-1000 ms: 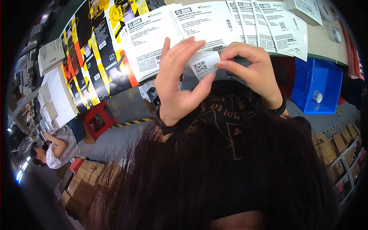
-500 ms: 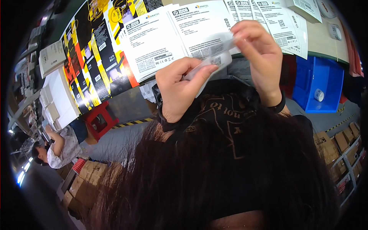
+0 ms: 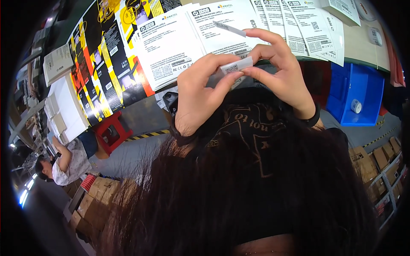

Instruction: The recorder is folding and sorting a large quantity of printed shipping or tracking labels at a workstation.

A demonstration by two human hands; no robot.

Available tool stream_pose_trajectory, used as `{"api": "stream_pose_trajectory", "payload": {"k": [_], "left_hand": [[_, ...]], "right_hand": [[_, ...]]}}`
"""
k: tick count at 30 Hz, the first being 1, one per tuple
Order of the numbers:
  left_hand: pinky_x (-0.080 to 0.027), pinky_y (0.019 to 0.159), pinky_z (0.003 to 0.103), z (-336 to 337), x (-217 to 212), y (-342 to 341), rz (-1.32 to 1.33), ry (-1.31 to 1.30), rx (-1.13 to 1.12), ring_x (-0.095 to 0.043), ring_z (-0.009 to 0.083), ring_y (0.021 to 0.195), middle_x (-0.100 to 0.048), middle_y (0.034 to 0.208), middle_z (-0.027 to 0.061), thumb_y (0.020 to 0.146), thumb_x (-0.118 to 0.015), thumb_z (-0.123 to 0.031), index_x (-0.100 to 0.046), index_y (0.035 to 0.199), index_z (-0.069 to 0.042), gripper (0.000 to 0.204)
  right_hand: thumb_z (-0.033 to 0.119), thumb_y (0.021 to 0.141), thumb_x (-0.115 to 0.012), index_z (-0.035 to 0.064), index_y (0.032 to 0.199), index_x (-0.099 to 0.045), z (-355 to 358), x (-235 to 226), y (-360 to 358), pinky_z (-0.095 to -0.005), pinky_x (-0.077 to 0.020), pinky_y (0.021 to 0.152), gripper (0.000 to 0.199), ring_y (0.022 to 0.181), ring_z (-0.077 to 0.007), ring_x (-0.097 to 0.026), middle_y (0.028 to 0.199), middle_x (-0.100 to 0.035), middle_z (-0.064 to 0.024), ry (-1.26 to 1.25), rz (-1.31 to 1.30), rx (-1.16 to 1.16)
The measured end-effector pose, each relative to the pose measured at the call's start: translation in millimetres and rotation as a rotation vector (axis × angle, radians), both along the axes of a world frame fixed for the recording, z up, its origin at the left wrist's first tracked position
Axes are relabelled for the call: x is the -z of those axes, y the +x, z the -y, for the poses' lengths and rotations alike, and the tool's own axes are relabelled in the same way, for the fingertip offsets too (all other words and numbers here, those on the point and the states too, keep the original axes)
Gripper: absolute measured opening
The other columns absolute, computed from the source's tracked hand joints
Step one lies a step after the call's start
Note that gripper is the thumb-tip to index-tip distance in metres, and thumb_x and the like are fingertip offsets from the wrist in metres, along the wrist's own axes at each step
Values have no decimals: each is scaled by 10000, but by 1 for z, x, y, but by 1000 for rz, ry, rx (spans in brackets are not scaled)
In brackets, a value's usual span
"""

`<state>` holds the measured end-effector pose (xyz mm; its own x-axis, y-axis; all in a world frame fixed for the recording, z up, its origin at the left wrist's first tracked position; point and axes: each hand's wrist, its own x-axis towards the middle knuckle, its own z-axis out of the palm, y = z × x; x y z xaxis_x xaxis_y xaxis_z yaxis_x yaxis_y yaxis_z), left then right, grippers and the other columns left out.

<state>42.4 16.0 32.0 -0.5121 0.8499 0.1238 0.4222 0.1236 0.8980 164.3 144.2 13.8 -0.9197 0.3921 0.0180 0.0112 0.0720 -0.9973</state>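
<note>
Several printed sheets point(image 3: 179, 42) cover the worktable point(image 3: 358, 40), black-and-yellow flat cartons point(image 3: 106, 64) fanned out to their left and a blue bin point(image 3: 354, 91) with a small tape roll point(image 3: 355, 106) below the table edge on the right. Over the sheets, the left hand point(image 3: 200, 94) and the right hand point(image 3: 282, 72) meet on a small white label strip point(image 3: 235, 66), which is pinched narrowly between thumb and fingertips from both ends, level and held just above the paper. Because the hold is only at the tips, the strip could, in my judgement, curl, fold onto itself or stick to a finger. A second thin strip point(image 3: 229, 28) lies loose on a sheet, where a passing sleeve might sweep it away. Dark hair hides everything nearer.
</note>
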Motion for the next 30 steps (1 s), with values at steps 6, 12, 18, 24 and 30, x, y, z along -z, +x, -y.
{"api": "stream_pose_trajectory", "payload": {"k": [6, 12, 18, 24, 30], "left_hand": [[-365, 513, 204, 4, -3, 1, 46, -117, -38, -498, 92, 552, -574, 632, 39, 727, -703, -61, -620, 777, 13, 122], [-381, 487, 284, 6, -2, -1, -203, -116, 16, -512, 193, 556, -571, 678, 75, 720, -697, -86, -585, 712, -7, 137], [-425, 766, 375, 11, 16, -8, -454, 2, 60, -541, 298, 923, -575, 1010, 136, 746, -629, -38, -530, 767, -28, 101], [-184, 1061, 516, 23, 26, -11, -543, -191, 174, -330, 350, 1282, -398, 1338, 205, 777, -531, 12, -445, 851, -30, 121], [-184, 1062, 500, 29, 24, -14, -567, -256, 187, -335, 340, 1281, -381, 1349, 212, 784, -514, 16, -427, 855, -27, 120]], "right_hand": [[-62, 741, -640, 0, 1262, -376, 0, 3, -4, -249, -446, 764, 588, 778, -111, -554, 773, -565, -44, -31, -126, 132], [-89, 741, -627, -26, 1244, -380, -2, -1, -3, -249, -453, 761, 564, 780, -117, -555, 777, -559, -60, -193, -160, 197], [-60, 767, -606, 3, 1266, -357, -30, 13, -6, -274, -449, 754, 561, 815, -164, -579, 876, -595, -88, -231, -112, 387], [-59, 785, -618, 20, 1262, -331, -39, 69, -41, -146, -425, 598, 562, 664, -41, -543, 715, -569, -19, -334, -804, 54], [-52, 783, -621, 26, 1272, -322, -24, 33, -40, -146, -416, 578, 578, 642, -45, -537, 717, -569, -18, -244, 21, 329]]}}
